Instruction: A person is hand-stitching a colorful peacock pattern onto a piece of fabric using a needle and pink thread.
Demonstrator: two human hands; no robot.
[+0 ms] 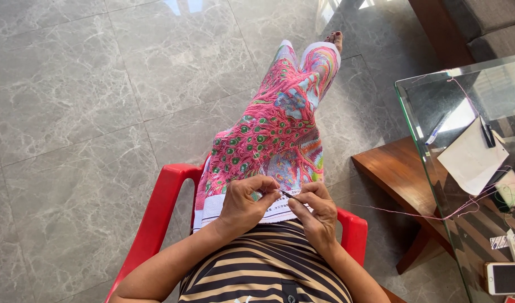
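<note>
while the embroidery cloth (274,134) lies draped over the lap, the left hand (243,205) grips its near edge, fingers curled shut. the right hand (316,210) pinches a needle (286,194) just above the cloth.

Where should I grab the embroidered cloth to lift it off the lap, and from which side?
Probably take the embroidered cloth by its white near edge, coming from the left. That edge lies free beside the left hand, while the right hand and the needle crowd the other side.

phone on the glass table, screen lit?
No. The white smartphone on the glass table lies face up with a dark screen.
</note>
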